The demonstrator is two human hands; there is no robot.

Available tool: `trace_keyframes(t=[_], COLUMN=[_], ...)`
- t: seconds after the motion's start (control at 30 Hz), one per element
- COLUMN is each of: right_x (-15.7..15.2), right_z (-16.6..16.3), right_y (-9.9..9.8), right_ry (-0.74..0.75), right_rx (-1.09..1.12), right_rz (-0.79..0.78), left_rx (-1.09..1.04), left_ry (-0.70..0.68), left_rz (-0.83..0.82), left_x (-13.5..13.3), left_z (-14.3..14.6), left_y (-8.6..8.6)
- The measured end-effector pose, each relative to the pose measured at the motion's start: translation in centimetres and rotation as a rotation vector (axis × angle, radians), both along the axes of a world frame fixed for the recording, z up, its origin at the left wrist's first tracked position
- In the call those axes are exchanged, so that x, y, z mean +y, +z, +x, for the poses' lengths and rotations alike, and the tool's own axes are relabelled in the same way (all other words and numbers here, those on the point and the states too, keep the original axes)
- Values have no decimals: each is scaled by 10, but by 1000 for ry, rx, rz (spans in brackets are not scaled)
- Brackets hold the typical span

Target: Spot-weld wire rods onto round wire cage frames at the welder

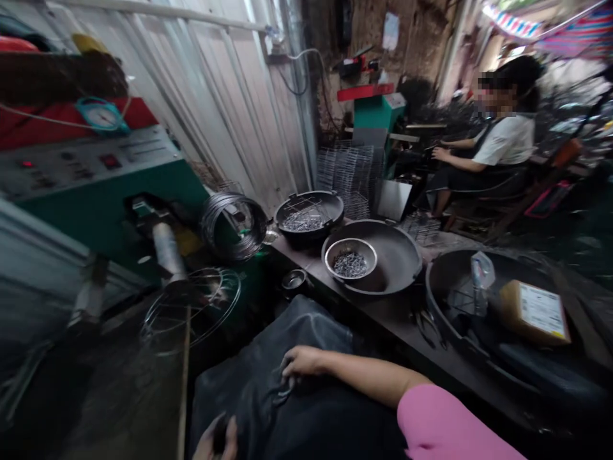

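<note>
My right hand (301,362) reaches in from the right on a pink-sleeved arm and rests on the dark apron (268,383) over my lap. Its fingers are curled down on a small bent wire piece (283,393). At the bottom edge only part of my left hand (216,442) shows. It is closed round a small dark thing that I cannot make out. A wire ring frame (191,313) sits at the green machine (96,204) to my left, beyond both hands.
A wire coil (234,227) hangs by the machine. The bench holds a black pan of wire pieces (309,217), a metal bowl of small parts (350,260) inside a big pan (397,262), and a third pan with a bottle (481,275) and box (534,313). A seated co-worker (502,140) works at back right.
</note>
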State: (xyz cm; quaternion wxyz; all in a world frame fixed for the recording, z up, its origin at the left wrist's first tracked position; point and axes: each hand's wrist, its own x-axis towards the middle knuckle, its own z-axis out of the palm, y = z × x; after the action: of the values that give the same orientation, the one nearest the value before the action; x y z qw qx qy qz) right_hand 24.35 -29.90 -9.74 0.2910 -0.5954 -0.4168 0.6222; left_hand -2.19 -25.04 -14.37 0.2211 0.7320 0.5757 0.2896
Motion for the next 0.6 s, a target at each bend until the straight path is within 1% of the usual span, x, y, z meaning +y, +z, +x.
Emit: trace_keyframes(t=[0.03, 0.07, 0.1, 0.13, 0.2, 0.27, 0.33, 0.4, 0.47, 0.6], right_x=[-4, -8, -9, -9, -2, 10, 18, 22, 23, 29], right_z=[3, 6, 8, 9, 8, 2, -5, -12, -17, -21], right_y=[4, 8, 13, 18, 29, 39, 48, 54, 57, 58], right_ry=[-99, -127, -118, -158, -132, -85, -43, -4, 17, 2], right_rx=[143, 192, 217, 262, 335, 397, 443, 454, 427, 347], right_rz=[-30, -39, -41, -27, -19, -19, -32, -43, -46, -42], left_rx=[-18, -59, -118, -184, -298, -401, -522, -644, -739, -830], left_ry=[49, 94, 87, 59, -50, -144, -241, -299, -308, -243], left_rz=[-31, -66, -105, -127, -200, -303, -442, -548, -599, -644], left_x=[-9, -16, -21, -22, -12, 5, 17, 20, 19, 20], left_z=[7, 15, 24, 33, 48, 57, 63, 69, 74, 75], left_y=[13, 29, 45, 61, 87, 102, 107, 106, 101, 92])
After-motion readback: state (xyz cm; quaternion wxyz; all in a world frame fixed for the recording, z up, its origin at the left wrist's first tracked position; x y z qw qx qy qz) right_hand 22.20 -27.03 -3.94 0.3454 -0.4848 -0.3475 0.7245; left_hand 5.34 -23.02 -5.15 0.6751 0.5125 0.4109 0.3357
